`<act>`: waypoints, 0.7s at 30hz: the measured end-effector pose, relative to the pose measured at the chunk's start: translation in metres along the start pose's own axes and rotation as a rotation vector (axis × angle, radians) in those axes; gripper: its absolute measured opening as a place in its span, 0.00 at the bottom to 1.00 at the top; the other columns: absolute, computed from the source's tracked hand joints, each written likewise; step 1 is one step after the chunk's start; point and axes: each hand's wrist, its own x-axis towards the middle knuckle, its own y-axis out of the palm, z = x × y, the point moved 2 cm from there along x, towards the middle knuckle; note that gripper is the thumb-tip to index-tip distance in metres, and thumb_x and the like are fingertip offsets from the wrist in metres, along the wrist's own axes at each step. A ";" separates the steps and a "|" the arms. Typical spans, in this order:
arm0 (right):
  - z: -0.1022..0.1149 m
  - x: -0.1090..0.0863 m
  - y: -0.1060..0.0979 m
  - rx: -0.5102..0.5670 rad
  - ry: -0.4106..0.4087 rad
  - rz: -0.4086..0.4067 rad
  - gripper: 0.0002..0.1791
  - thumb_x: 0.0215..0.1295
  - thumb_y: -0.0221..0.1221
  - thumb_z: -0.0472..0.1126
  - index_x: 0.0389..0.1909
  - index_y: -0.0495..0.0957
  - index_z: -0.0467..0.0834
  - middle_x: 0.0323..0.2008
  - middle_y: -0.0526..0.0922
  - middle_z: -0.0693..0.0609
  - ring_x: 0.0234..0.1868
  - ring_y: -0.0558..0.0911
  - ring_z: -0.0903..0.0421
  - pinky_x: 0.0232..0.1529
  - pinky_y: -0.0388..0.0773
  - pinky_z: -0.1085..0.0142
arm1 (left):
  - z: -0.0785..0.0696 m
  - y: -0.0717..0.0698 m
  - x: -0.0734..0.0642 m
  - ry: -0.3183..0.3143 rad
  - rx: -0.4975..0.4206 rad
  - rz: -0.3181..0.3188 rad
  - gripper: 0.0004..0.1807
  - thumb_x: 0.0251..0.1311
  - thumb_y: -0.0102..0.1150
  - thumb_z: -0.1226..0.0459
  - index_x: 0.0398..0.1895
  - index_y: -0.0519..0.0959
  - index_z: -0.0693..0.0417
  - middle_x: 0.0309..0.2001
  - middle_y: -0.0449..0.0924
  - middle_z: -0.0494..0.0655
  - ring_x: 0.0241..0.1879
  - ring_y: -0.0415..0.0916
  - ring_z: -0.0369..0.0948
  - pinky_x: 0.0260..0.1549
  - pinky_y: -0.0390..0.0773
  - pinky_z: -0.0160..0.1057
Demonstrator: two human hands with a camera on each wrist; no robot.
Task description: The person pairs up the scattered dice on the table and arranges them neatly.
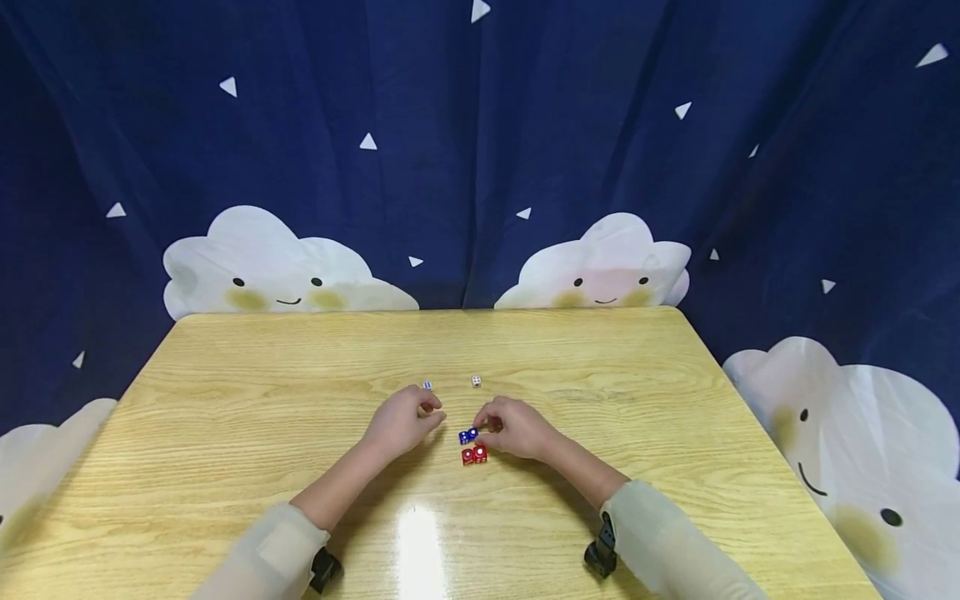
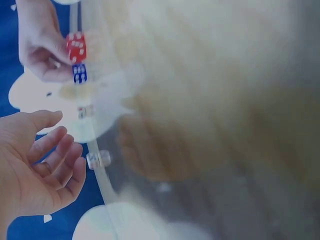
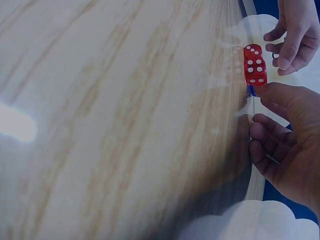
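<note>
Two blue dice, a left one (image 1: pixel 463 437) and a right one (image 1: pixel 472 433), sit side by side on the wooden table. My right hand (image 1: pixel 516 427) pinches the right blue die between thumb and fingertips. Just nearer to me, a left red die (image 1: pixel 468 456) and a right red die (image 1: pixel 480 453) stand side by side. My left hand (image 1: pixel 405 422) hovers left of the blue dice, holding nothing, its fingers loosely bent in the left wrist view. Beyond it lies a white die (image 1: pixel 427 385), partly hidden by that hand; another white die (image 1: pixel 476 382) lies farther right.
The wooden table (image 1: pixel 262 400) has a glossy surface with a bright reflection near its front. A dark blue curtain (image 1: pixel 450 167) with white clouds and triangles hangs behind and at both sides. Each wrist carries a small black camera.
</note>
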 end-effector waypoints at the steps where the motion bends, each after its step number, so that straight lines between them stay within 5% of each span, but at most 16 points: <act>1: 0.000 0.000 0.000 0.001 -0.001 0.001 0.09 0.54 0.66 0.44 0.35 0.81 0.47 0.26 0.74 0.57 0.28 0.70 0.64 0.30 0.69 0.72 | 0.002 -0.002 0.001 -0.014 -0.001 -0.012 0.09 0.56 0.63 0.59 0.37 0.82 0.53 0.36 0.80 0.47 0.35 0.79 0.42 0.34 0.78 0.41; 12: 0.000 0.000 0.001 0.008 0.001 -0.008 0.08 0.54 0.66 0.44 0.34 0.81 0.47 0.26 0.74 0.57 0.28 0.70 0.64 0.30 0.69 0.72 | 0.026 -0.010 0.015 -0.123 -0.023 -0.064 0.13 0.57 0.60 0.60 0.42 0.81 0.57 0.43 0.80 0.52 0.41 0.81 0.46 0.34 0.79 0.42; 21: 0.000 -0.001 0.001 -0.005 -0.006 -0.010 0.09 0.54 0.66 0.45 0.35 0.81 0.47 0.26 0.73 0.59 0.28 0.70 0.64 0.30 0.69 0.72 | 0.028 -0.009 0.025 -0.135 -0.003 -0.070 0.13 0.56 0.61 0.58 0.42 0.81 0.56 0.42 0.79 0.50 0.42 0.79 0.46 0.39 0.78 0.45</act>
